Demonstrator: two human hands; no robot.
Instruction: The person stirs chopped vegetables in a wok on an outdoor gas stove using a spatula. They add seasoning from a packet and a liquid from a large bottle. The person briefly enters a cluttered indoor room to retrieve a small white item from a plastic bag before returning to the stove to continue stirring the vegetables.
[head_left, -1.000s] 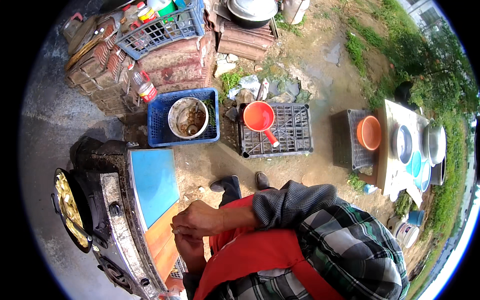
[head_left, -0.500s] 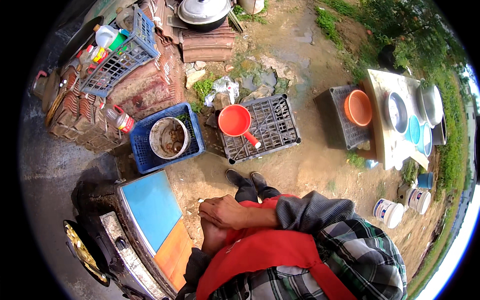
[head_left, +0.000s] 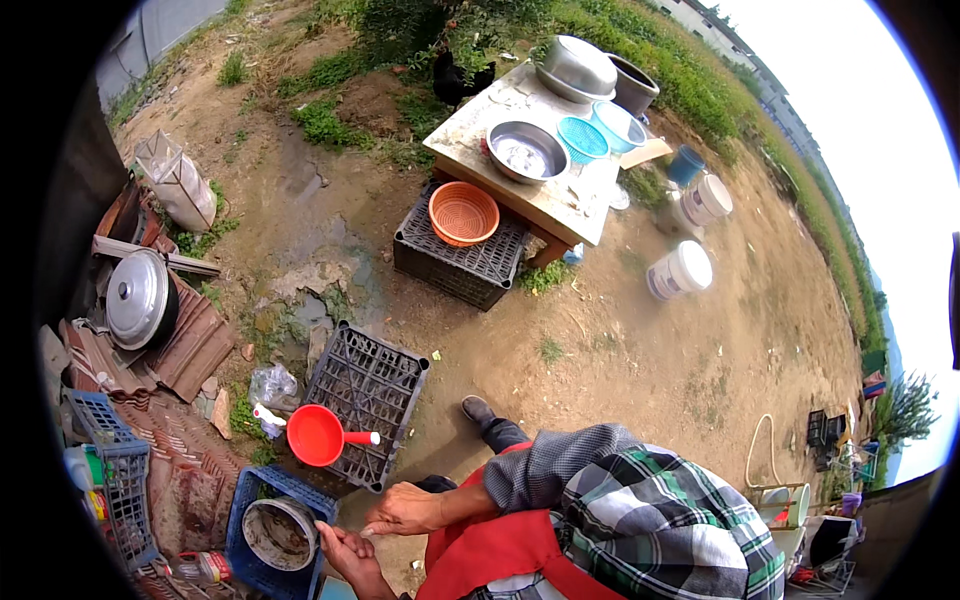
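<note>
My right hand (head_left: 405,510) reaches in from the right, its fingers loosely bent and pointing left, with nothing visible in them. Just below it, at the lower edge, my left hand (head_left: 352,560) is turned partly palm up with the fingers stretched out. The fingertips of both hands are close together; whether they touch I cannot tell. Next to the left hand is a dirty whitish bucket (head_left: 312,530) inside a blue plastic crate (head_left: 238,545). Beyond the hands, a red dipper (head_left: 316,436) with a white-tipped handle rests on an upturned black crate (head_left: 375,385).
Ahead stands a wooden table (head_left: 465,130) with metal basins and blue baskets. An orange basket (head_left: 464,212) sits on a black crate (head_left: 450,268) beside it. White buckets (head_left: 680,270) stand on the dirt to the right. A lidded pot (head_left: 140,300) rests on tiles at left.
My view has swung to the right, so the table and yard show more and the stove has left the picture. My hands, clasped together before, are now parted with the left palm showing.
</note>
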